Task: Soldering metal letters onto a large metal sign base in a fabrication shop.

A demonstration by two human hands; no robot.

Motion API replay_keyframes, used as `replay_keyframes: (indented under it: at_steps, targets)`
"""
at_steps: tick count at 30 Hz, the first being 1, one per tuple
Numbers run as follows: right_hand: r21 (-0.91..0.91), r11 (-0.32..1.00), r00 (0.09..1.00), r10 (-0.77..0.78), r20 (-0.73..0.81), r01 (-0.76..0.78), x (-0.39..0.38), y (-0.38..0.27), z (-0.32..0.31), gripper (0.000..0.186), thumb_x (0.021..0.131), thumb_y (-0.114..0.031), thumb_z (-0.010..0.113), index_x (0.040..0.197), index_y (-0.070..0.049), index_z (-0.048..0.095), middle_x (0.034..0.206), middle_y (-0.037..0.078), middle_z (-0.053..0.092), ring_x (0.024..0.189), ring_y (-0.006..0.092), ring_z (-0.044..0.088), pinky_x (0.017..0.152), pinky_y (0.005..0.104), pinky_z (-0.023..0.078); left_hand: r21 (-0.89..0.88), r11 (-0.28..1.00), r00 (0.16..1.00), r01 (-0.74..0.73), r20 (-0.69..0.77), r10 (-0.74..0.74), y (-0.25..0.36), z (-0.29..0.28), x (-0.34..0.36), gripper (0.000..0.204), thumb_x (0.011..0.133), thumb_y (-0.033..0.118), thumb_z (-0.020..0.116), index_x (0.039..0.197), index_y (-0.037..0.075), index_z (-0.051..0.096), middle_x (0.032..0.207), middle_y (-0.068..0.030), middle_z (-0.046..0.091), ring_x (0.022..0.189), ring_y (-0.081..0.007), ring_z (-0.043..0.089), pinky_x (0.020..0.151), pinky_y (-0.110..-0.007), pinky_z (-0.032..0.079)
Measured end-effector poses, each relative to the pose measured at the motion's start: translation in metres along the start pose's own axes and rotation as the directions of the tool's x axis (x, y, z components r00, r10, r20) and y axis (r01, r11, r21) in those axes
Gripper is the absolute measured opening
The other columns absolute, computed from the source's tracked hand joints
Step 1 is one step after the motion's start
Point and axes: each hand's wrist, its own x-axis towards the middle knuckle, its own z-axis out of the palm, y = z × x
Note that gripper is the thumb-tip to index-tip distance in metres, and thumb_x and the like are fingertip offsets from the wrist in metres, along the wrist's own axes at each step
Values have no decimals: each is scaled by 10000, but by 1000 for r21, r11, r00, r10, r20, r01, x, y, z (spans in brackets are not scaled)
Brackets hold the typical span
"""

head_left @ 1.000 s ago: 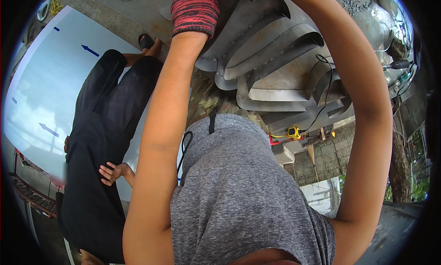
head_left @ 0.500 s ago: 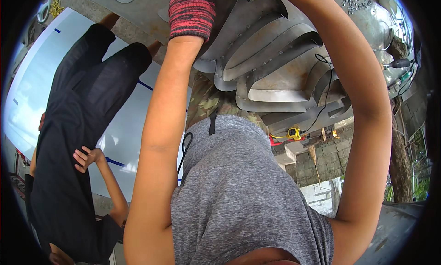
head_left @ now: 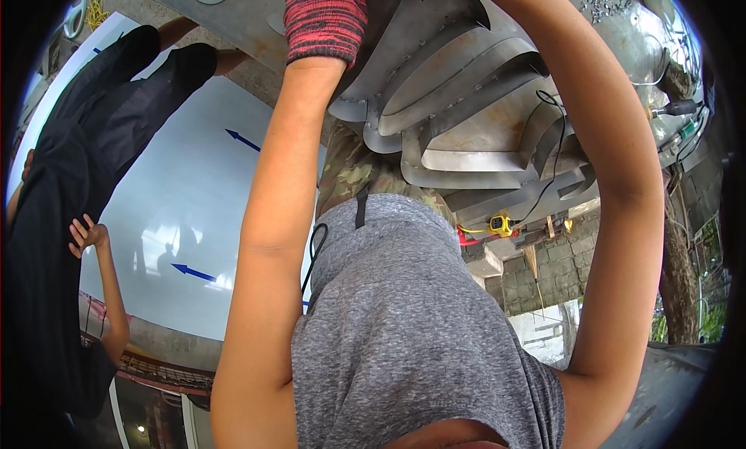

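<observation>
I see a grey sheet-metal assembly of flat plates and curved upright strips (head_left: 493, 130), lying flat side down across the upper centre of my head view and slanting from lower left to upper right. The strips stand on edge as narrow walls, bending into long, leaf-like outlines with rounded lower corners. I make out small bright spots dotting the seams where walls meet plate, and brownish stains on the bare metal. Its top end runs beyond what I can see.
</observation>
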Motion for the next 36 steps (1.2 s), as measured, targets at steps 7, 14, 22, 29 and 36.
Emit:
replay_keyframes:
  at_steps: [7,14,22,29,36]
  targets:
    - [-12,1000,1000,-8,7,8,0,3,-1,71,805,-127,636,827,-64,661,904,97,638,941,279,636,840,389,524,66,998,997,22,70,-27,7,0,7,444,786,133,711,1188,7,568,1144,-255,636,1100,-449,611,972,-493,506]
    - [9,1000,1000,-3,4,3,1,1,1,66,798,-122,640,822,-62,656,904,98,630,941,279,629,842,388,522,55,993,985,108,130,-114,11,-4,9,427,787,133,729,1157,15,551,1126,-252,629,1078,-436,627,948,-493,511]
    - [22,998,998,54,40,-55,0,0,0,77,807,-104,650,862,-55,672,931,105,640,962,289,625,852,391,521,5,995,991,97,93,-97,14,-8,10,429,775,105,745,1147,35,545,1106,-251,631,1031,-444,638,883,-496,540]
    - [266,922,918,340,-201,-283,-8,-20,-57,204,832,-61,746,1024,-3,711,973,123,680,950,298,653,826,391,525,51,978,979,200,24,-202,11,0,10,196,870,177,657,1013,54,601,987,-222,657,963,-417,661,819,-497,542]
    - [519,584,586,790,-183,-625,-71,-28,-94,219,842,13,735,1060,15,718,952,124,678,868,240,647,792,335,507,17,964,959,265,102,-265,23,-5,14,290,922,245,643,1163,86,622,1163,-202,638,1015,-429,663,871,-513,548]
